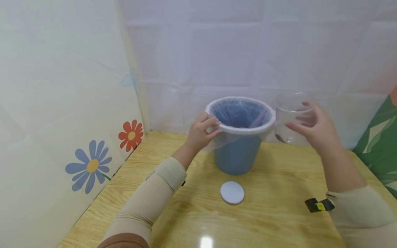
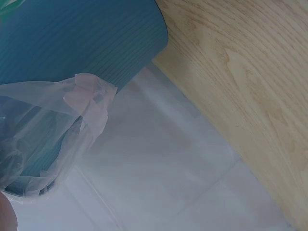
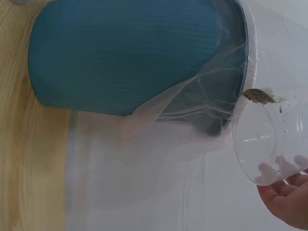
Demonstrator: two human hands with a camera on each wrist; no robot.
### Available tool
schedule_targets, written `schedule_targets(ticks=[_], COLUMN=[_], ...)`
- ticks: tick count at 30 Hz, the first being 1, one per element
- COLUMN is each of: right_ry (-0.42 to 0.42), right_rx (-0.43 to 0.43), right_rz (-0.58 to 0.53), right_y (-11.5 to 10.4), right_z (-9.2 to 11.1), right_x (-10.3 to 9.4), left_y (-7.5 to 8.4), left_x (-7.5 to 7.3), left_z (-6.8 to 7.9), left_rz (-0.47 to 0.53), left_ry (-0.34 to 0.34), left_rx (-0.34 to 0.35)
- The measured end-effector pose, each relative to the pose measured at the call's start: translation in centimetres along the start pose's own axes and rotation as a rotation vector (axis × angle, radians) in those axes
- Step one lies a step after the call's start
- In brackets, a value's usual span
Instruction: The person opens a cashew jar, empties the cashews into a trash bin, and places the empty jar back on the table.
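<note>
A blue trash bin (image 1: 237,155) stands upright, lined with a clear plastic bag (image 2: 94,103) that folds over its rim. My left hand (image 1: 200,131) pinches the bin's rim at the left, thumb outside; in the left wrist view only a sliver of it shows at the lower left corner. Just right of the rim, my right hand (image 1: 321,129) holds a clear jar (image 1: 289,122) from its right side, fingers behind and thumb in front. Some brown crumbs (image 3: 259,96) lie at the bottom of the jar, seen in the right wrist view.
On the wooden table (image 1: 273,206), in front of the bin, lies a round white lid (image 1: 232,192). A white cloth wall (image 1: 186,62) rises close behind the bin. Flower-printed sheets (image 1: 92,166) stand at the left, with green leaf print at the right.
</note>
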State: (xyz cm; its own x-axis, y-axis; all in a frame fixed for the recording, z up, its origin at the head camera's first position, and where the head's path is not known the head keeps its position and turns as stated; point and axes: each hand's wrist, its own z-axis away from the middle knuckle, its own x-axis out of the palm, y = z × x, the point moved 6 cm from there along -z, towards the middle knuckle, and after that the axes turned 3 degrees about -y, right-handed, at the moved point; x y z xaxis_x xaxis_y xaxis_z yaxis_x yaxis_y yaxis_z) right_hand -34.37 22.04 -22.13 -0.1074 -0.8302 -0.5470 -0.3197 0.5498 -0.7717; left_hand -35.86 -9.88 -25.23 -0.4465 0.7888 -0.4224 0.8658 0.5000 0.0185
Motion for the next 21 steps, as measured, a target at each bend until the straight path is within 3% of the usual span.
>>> schedule_targets(ticks=[9,18,21], right_ry=[-0.051,-0.137,-0.201], right_rx=[-0.037,-0.107,-0.132], right_rz=[-0.098,-0.475,-0.433], right_y=[2.1,3.9,4.3], right_z=[1.3,2.5,3.0], right_x=[0.4,1.8,2.3], left_y=[0.1,0.2,0.2], left_x=[-0.1,-0.1,-0.2], left_z=[-0.1,-0.1,-0.1], left_rz=[-0.001,0.000,0.000], left_ry=[0.012,0.001,0.000], left_rx=[0.008,-0.011,-0.011])
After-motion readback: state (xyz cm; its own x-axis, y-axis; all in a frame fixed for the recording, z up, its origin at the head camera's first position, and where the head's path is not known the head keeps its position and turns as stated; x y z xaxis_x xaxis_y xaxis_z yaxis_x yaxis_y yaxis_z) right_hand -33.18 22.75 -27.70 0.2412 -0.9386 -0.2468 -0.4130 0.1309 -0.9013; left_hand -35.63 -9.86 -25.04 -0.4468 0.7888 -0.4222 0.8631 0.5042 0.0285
